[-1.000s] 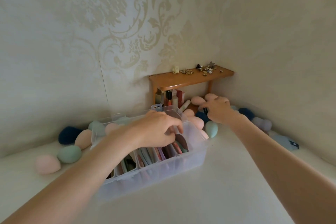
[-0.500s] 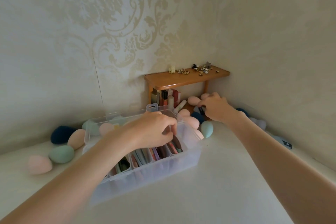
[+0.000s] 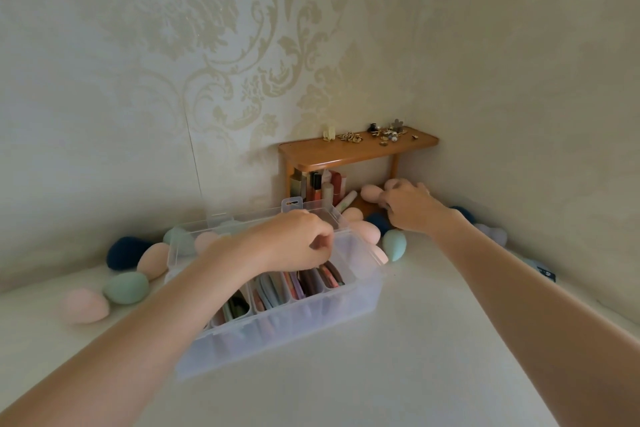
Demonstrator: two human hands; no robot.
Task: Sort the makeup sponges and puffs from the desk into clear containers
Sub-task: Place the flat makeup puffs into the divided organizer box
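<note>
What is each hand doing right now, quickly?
Left hand: fingers curled over the clear container; whether it holds anything cannot be told.
Right hand: reaching among the sponges by the wooden shelf; grip cannot be told.

Desk [image 3: 398, 357] bare in front; clear container [image 3: 294, 322] and sponges [image 3: 367, 230] crowd the back.

hands [image 3: 294, 243] x2 | clear box [image 3: 360, 302] x1 | wood shelf [image 3: 346, 151] x1

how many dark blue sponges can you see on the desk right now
3. One dark blue sponge lies far left by the wall, one sits under the right hand, one peeks out beyond that wrist. Others may be hidden.
</note>
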